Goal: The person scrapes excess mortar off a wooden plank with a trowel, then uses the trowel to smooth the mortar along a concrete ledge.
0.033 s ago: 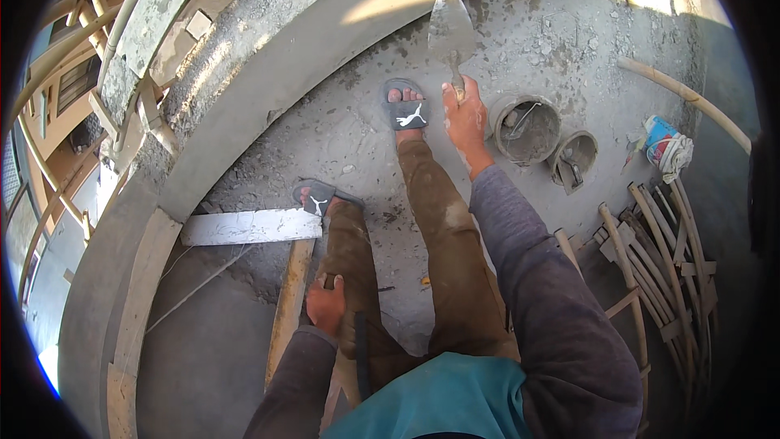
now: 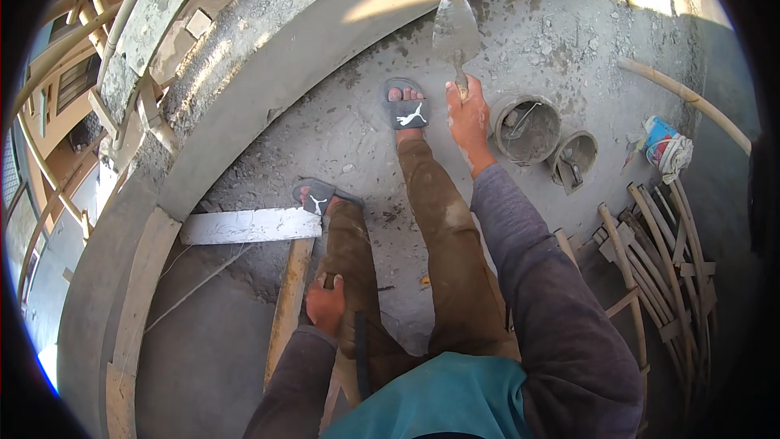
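My right hand (image 2: 469,121) is closed round the handle of a pointed trowel (image 2: 456,31). The mortar-smeared blade points away from me and lies against or just short of the inner face of the curved concrete ledge (image 2: 276,65); I cannot tell whether they touch. My left hand (image 2: 326,307) is closed in a fist by my left knee. A short dark end (image 2: 329,281) pokes out above its fingers, and the rest of that thing is hidden.
Two mortar-caked buckets (image 2: 526,156) stand right of my right hand. A white-painted board (image 2: 252,227) lies by my left foot, next to a wooden beam (image 2: 288,309). Farther right are a blue-and-white bag (image 2: 668,146), a curved pole (image 2: 691,99) and stacked wooden ladder-like frames (image 2: 674,276).
My right hand and the trowel have shifted slightly to the right. My left hand stays where it was.
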Demonstrator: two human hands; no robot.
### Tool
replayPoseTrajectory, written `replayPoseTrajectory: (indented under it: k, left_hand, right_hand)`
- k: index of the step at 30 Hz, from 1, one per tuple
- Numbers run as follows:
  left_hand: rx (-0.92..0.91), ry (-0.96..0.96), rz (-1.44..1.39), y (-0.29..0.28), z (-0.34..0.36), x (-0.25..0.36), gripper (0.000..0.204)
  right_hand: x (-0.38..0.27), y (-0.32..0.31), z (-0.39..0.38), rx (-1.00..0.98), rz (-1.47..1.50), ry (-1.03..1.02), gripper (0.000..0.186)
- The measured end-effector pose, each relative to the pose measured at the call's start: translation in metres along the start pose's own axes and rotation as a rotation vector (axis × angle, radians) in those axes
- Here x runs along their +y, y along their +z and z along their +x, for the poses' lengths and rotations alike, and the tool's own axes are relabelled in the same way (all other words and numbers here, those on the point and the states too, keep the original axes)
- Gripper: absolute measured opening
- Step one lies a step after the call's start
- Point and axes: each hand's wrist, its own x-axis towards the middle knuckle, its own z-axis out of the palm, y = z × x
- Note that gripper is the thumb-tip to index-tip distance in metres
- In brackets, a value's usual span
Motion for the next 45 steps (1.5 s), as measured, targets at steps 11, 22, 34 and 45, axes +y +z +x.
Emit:
replayPoseTrajectory:
  k: [11, 22, 34, 45]
  left_hand:
    - [-0.035, -0.022, -0.043, -0.002, -0.005, 0.000, 0.056]
    - [-0.042, -0.025, -0.058, 0.001, -0.004, -0.005, 0.055]
    - [-0.033, -0.039, -0.032, 0.003, -0.004, -0.001, 0.056]
    - [-0.026, -0.023, -0.074, 0.006, -0.007, -0.002, 0.055]
  right_hand:
    - [-0.018, 0.038, -0.029, -0.177, -0.067, -0.070, 0.050]
    - [0.012, 0.001, 0.001, -0.007, -0.040, -0.026, 0.049]
    - [-0.013, 0.022, -0.018, -0.215, -0.101, -0.089, 0.051]
    - [-0.002, 0.006, -0.001, -0.145, -0.090, -0.025, 0.050]
